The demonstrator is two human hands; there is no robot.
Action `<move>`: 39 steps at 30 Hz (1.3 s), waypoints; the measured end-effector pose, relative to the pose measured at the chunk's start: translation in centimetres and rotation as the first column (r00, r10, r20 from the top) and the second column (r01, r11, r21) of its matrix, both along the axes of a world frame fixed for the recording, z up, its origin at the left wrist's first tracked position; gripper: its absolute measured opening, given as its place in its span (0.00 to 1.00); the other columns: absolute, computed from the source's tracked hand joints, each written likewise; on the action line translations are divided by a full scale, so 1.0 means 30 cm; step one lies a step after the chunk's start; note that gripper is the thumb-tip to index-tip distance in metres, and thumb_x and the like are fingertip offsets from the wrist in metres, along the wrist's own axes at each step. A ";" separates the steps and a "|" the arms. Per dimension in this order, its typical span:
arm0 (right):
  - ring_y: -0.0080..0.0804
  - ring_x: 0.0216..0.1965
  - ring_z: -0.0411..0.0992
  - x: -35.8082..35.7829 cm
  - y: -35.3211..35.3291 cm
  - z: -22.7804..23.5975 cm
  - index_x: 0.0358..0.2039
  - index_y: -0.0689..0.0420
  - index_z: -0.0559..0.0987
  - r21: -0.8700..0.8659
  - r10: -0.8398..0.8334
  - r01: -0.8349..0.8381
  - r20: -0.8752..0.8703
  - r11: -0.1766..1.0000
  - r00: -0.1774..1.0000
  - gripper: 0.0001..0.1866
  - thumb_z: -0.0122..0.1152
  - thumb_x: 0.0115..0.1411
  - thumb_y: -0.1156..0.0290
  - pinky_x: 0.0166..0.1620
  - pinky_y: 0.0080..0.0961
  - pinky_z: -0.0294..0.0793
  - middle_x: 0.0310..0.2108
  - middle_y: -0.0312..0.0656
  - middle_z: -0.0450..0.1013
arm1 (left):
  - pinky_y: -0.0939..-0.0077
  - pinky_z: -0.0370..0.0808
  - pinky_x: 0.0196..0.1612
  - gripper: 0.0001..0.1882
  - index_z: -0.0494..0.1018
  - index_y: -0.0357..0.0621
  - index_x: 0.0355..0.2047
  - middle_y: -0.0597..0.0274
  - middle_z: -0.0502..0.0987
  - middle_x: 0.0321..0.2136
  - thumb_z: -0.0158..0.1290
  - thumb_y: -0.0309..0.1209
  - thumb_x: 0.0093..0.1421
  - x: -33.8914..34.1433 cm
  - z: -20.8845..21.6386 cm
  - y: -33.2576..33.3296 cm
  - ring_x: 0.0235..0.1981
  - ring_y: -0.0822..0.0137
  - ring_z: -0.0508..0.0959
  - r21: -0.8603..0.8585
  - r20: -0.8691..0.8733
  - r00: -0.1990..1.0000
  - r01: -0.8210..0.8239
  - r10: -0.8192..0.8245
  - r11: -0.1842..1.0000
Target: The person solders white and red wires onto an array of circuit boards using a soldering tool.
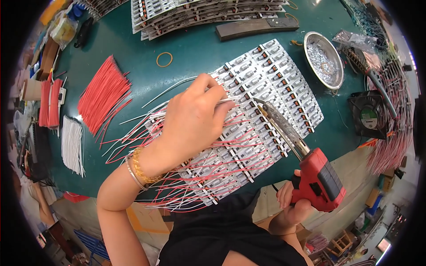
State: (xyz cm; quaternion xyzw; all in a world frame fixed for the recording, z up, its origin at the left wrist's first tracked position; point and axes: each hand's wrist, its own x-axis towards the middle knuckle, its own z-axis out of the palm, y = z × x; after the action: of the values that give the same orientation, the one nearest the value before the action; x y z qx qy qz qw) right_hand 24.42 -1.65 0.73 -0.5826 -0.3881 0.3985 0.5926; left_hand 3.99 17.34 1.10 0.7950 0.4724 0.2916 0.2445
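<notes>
Over a panel of small silver-grey circuit boards [301, 88], my left hand [193, 115] is closed, thumb and fingertips pinching a thin white wire [230, 99] at the board surface. Several red and white wires [177, 186] trail off the panel's left and near sides, some passing under my left wrist. My right hand [293, 199] grips the handle of a red and black soldering gun [321, 179] at the near right. Its tip points up and left to the boards, just right of my left fingertips. Whether the tip touches a board I cannot tell.
On the green table lie a red wire bundle [104, 95] and a white wire bundle [72, 144] at left. Stacked board panels [153, 29] and a dark bar [248, 30] sit at the back. A metal bowl of shiny scraps [321, 60] and a black fan [366, 115] stand right.
</notes>
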 end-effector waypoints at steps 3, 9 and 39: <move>0.19 0.10 0.59 0.004 -0.006 0.002 0.54 0.73 0.64 0.013 0.030 -0.029 -0.013 0.999 0.999 0.49 0.55 0.58 0.33 0.17 0.16 0.61 0.10 0.30 0.60 | 0.68 0.74 0.32 0.03 0.75 0.33 0.31 0.54 0.75 0.31 0.56 0.21 0.58 -0.032 0.007 0.019 0.29 0.55 0.78 0.046 -0.023 0.996 0.083 -0.082 0.995; 0.18 0.10 0.59 0.030 -0.066 -0.013 0.55 0.73 0.63 -0.007 -0.045 0.045 -0.045 0.999 0.998 0.50 0.54 0.58 0.31 0.17 0.16 0.60 0.10 0.29 0.60 | 0.59 0.72 0.26 0.05 0.72 0.37 0.34 0.52 0.76 0.21 0.56 0.21 0.57 -0.014 0.144 -0.033 0.21 0.51 0.77 -0.211 0.099 0.995 0.020 0.001 0.977; 0.38 0.41 0.75 0.039 -0.126 -0.032 0.47 0.60 0.79 -0.278 0.006 0.074 0.279 0.958 0.960 0.19 0.65 0.57 0.65 0.41 0.34 0.73 0.38 0.42 0.77 | 0.67 0.71 0.26 0.09 0.72 0.37 0.30 0.57 0.72 0.30 0.62 0.24 0.54 0.037 -0.002 -0.061 0.24 0.58 0.75 0.049 -0.038 0.999 -0.026 0.028 0.998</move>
State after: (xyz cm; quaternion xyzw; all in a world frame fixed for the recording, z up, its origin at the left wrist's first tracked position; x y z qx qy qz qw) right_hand 25.59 -5.42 -0.23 -0.7185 -0.3953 0.3546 0.4492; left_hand 5.11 15.52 1.05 0.7998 0.4805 0.2907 0.2119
